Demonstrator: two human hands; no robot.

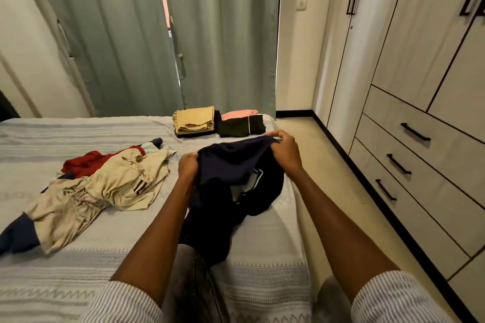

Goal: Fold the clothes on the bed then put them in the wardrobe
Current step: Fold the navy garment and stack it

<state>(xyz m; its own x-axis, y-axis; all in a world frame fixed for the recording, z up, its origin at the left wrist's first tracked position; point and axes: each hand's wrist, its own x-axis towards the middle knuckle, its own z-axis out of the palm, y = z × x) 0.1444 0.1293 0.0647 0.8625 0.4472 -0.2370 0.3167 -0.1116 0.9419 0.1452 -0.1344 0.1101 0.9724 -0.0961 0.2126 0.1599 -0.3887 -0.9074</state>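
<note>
Two bare hands hold a dark navy cloth garment up by its top edge, above the right side of the bed with its pale striped cover. The left hand has its grip bunched round the garment's left corner; the right hand pinches the right corner between curled fingers and thumb. The garment's lower part hangs down and rests on the bed near its front edge. Toward the left edge lies a loose heap of cream, red and navy clothes. Near the far right corner sit folded things: a tan folded stack, a dark green folded piece with a white stripe and a pink folded piece just behind it. Beyond the bed's right edge stands the pale wooden wardrobe with black handles.
</note>
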